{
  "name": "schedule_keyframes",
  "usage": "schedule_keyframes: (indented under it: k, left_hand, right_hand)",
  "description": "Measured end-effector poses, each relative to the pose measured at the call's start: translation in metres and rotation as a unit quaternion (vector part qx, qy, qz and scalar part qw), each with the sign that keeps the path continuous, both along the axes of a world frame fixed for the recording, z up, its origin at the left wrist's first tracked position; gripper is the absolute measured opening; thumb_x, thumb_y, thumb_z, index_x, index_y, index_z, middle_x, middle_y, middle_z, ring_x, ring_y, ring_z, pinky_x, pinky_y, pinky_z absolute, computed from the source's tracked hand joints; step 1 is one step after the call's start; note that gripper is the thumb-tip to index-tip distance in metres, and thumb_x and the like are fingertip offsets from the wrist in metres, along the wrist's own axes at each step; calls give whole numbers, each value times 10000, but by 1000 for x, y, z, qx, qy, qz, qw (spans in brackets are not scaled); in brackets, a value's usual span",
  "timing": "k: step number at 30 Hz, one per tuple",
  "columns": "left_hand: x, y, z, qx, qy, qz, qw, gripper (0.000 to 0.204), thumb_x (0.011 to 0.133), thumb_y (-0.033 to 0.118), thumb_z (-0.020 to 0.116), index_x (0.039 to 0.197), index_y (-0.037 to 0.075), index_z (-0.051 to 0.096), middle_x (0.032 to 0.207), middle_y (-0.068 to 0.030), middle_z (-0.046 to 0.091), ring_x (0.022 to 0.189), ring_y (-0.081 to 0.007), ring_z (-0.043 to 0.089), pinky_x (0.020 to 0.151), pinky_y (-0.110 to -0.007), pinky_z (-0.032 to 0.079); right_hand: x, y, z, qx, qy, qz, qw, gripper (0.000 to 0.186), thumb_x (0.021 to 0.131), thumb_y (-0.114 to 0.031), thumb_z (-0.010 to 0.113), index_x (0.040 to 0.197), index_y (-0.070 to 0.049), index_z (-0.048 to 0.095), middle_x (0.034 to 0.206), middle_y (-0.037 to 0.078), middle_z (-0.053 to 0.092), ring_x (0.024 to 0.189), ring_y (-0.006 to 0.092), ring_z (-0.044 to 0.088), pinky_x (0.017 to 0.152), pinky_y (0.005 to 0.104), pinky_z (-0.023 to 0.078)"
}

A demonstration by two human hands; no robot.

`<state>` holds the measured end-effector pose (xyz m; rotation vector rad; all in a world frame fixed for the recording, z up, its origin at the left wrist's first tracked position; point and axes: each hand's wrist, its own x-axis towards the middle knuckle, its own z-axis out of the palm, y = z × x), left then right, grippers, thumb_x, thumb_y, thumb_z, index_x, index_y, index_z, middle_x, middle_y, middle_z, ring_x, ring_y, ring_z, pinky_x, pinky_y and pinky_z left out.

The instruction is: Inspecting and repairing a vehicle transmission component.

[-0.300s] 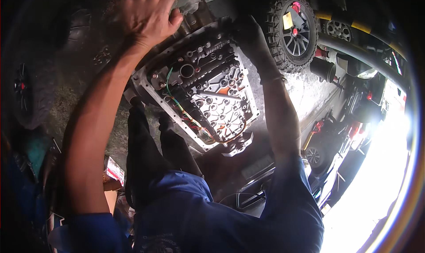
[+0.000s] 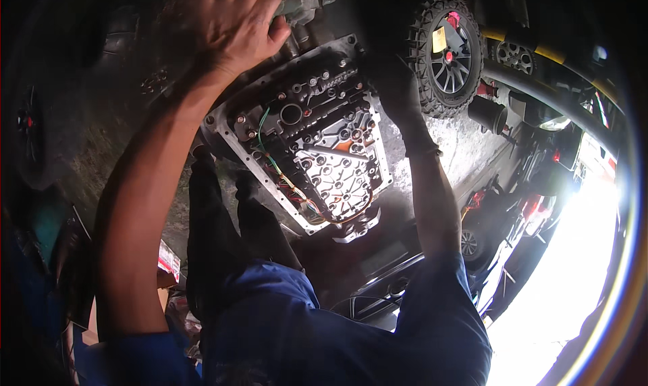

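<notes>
In front of me is an opened automatic transmission (image 2: 255, 173), its pale flat rim lined with bolt holes. Inside it sits a shiny metal valve body (image 2: 337, 173) with many round bosses, and a thin bundle of wires (image 2: 278, 166) runs along its left side. My left hand (image 2: 244, 31) hovers near the far-left end of the transmission, back upward, fingers spread and thumb out; its fingertips run into the dark upper edge. My right hand (image 2: 391, 82) is in deep shadow at the far-right corner of the rim. Its fingers are hidden, so I cannot see what they touch.
A knobbly-tyred wheel (image 2: 447, 56) stands right of my right hand. Beyond it runs a yellow-and-black bar (image 2: 523, 39) beside a grey pipe. A dark canister (image 2: 487, 111) lies below the wheel. Another wheel (image 2: 30, 122) is at far left, and a box (image 2: 169, 261) lies by my left arm.
My left hand has shifted a little to the right over the far end of the transmission. The right hand has drawn slightly nearer to me. The view has tilted slightly.
</notes>
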<state>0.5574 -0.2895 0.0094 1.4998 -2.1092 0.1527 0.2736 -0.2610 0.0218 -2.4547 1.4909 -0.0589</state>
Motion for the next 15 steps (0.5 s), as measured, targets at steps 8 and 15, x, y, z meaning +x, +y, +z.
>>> schedule_keyframes:
  k: [8, 15]
  left_hand:
    - [6, 3, -9, -16, 1, 3, 1000, 407, 690, 263, 606, 1050, 74, 607, 1198, -126, 557, 1006, -297, 513, 868, -467, 351]
    - [-2, 1, -5, -23, 11, 0, 1000, 413, 699, 282, 601, 1049, 65, 619, 1184, -130, 564, 1009, -294, 518, 871, -470, 355]
  right_hand:
    - [29, -32, -4, -36, -54, -7, 998, 78, 837, -116, 630, 905, -117, 668, 903, 59, 654, 812, 245, 642, 700, 330, 536]
    - [24, -69, -33, -115, 112, 91, 983, 164, 848, -82, 631, 1010, -70, 614, 931, 32, 629, 893, 180, 631, 752, 287, 523]
